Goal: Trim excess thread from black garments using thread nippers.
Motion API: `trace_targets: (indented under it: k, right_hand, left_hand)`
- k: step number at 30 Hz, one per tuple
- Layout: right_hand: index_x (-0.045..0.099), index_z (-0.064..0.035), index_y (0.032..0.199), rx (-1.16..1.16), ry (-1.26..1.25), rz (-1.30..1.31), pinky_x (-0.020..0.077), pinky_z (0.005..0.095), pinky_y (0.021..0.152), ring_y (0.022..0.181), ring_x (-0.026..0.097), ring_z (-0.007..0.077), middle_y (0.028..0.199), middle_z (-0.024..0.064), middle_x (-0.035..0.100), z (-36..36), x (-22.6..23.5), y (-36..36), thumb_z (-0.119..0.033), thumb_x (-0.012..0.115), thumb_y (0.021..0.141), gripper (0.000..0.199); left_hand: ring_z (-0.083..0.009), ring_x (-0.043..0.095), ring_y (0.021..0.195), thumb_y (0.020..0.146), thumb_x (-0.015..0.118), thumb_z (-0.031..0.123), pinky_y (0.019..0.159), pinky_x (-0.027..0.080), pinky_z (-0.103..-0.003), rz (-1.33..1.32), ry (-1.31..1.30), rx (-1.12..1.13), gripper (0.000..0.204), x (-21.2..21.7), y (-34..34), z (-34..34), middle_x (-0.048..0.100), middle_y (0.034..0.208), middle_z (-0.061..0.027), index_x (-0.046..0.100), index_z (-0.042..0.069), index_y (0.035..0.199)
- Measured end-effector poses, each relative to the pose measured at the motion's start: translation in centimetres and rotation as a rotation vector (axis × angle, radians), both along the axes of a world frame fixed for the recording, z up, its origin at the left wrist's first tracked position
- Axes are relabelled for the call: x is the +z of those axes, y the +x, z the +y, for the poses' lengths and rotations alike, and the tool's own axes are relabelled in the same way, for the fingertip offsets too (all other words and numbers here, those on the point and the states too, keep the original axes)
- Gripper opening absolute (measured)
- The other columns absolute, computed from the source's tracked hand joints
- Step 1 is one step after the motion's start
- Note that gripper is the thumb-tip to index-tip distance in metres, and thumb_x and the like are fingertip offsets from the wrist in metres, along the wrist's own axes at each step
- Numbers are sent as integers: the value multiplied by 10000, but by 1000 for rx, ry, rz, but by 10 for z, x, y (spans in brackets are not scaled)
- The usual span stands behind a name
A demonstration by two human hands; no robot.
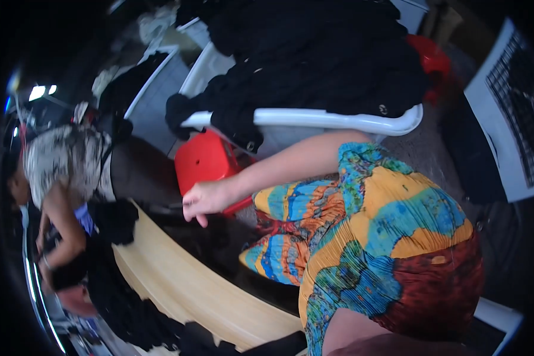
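Note:
My right hand (204, 200) reaches out from a patterned sleeve, over the side of a red plastic stool (203, 160). Its fingers are loosely bent, with the thumb apart from them, and nothing shows in its grasp. Below it lies a pale wooden board or bench top (187, 270) with a curved look. Black cloth (124, 296) runs along the far side of that board. Only bare skin of my left arm appears at the lower edge; my left hand is out of view. My blue, orange and red patterned clothing (385, 231) fills the right side.
White tubs, one with a rounded rim (332, 117), stand at the top under heaped black garments (314, 59). Another red stool (428, 62) is behind them. On the left a person (71, 160) bends over dark cloth. A white panel with a black grid (507, 113) stands at right.

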State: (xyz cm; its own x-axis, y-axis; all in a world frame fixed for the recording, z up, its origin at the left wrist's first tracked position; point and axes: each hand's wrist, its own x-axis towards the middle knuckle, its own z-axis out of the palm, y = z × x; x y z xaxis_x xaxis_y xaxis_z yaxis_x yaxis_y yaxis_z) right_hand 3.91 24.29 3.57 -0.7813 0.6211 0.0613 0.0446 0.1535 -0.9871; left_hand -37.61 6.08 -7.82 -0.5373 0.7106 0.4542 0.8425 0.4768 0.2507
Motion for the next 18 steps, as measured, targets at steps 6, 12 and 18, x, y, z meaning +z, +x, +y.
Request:
trace_targets:
  k: [6, 12, 18]
  right_hand:
    - [624, -67, 802, -553, 552, -232, 474, 328, 689, 741, 620, 195, 771, 75, 646, 72, 20, 177, -274, 492, 791, 246]
    - [599, -84, 993, -1446, 751, -1197, 487, 411, 742, 948, 557, 296, 1001, 159, 575, 124, 59, 399, -190, 546, 676, 338]
    - [577, -32, 981, -1428, 651, -1249, 477, 360, 749, 895, 577, 282, 979, 134, 599, 129, 31, 546, -359, 637, 623, 488]
  left_hand:
    - [-317, 503, 995, 766, 577, 357, 847, 422, -371, 6, 40, 128, 524, 24, 34, 29, 541, 1055, -195, 477, 24, 1158]
    - [-329, 495, 973, 781, 581, 284, 822, 433, -378, -27, 40, 382, 454, 33, 58, 8, 537, 1025, -203, 485, 11, 1130]
    - [-364, 426, 1070, 810, 565, 167, 893, 382, -415, -179, -59, 152, 442, 67, 124, 61, 402, 1196, -227, 425, -20, 1185]
